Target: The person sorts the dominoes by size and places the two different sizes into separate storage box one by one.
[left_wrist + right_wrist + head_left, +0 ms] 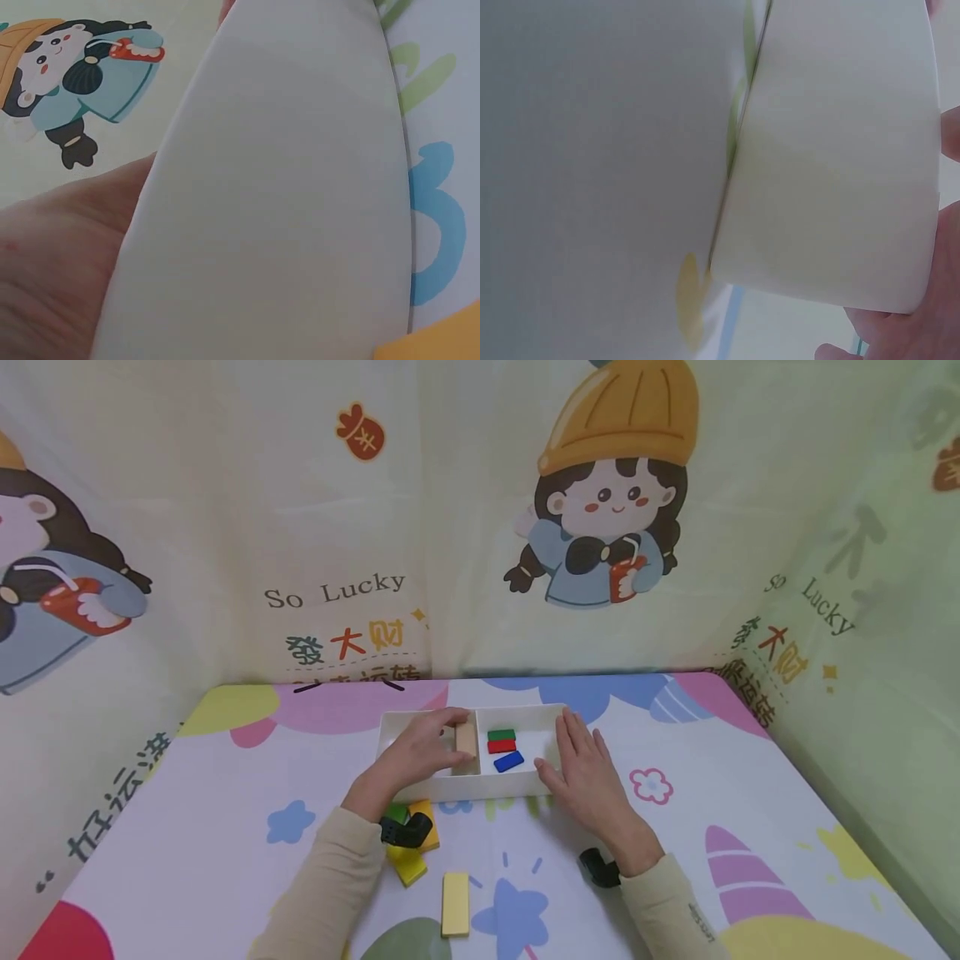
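Note:
A white two-compartment box (495, 787) stands across the table in the head view. Thumb and fingers of my left hand (416, 745) reach into its left compartment and pinch a pale wooden block (466, 739) by its two ends, right beside the divider. My right hand (592, 777) rests with straight fingers along the box's right end, the thumb over the front rim. In the right compartment lie a green block (501, 735), a red block (502, 747) and a slanted blue block (508, 762). Both wrist views are mostly filled by the box's outer wall (262, 187).
In front of the box, partly under my left wrist, are a green block (396, 812), an orange block (426, 827) and a yellow block (407, 865). A pale yellow block (455, 904) lies nearer me. Printed curtains (465, 527) hang behind the patterned table (525, 843).

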The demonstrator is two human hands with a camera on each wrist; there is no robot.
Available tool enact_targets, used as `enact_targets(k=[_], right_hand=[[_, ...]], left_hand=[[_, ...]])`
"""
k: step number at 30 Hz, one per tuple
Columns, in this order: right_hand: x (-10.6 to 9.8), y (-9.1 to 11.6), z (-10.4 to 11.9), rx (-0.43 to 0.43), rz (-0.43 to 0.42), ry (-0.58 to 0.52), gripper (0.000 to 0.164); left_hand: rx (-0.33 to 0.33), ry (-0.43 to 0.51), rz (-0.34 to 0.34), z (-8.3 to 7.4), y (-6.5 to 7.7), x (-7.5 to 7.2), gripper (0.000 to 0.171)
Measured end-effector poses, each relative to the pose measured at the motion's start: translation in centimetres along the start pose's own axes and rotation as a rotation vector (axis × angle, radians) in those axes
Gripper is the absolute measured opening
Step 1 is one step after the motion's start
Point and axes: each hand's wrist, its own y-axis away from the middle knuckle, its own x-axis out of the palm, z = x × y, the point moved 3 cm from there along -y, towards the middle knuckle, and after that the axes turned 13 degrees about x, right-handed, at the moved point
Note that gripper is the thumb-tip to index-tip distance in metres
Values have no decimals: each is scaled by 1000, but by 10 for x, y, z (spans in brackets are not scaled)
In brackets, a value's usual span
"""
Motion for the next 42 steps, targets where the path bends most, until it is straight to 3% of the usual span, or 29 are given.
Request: enact_targets(k=[7,17,26,31,35,42], right_hand=[[0,-1,2,13,9,6,79],[0,1,2,13,13,5,79],[-1,-1,0,15,2,-13,79],[1,0,0,4,15,-22,79],[-1,-1,0,3,1,-9,77],[-2,-1,2,16,13,-23,78]], left_hand=[[-6,11,-28,1,3,-2,75],[44,-36,-17,-9,15,-15,63],[236,-134,-81,-23,37,-25,61],[290,-172,-131,-31,55,-24,63],[310,-187,-168,-36,63,-21,64],[285,-172,-183,-41,76,-16,65]])
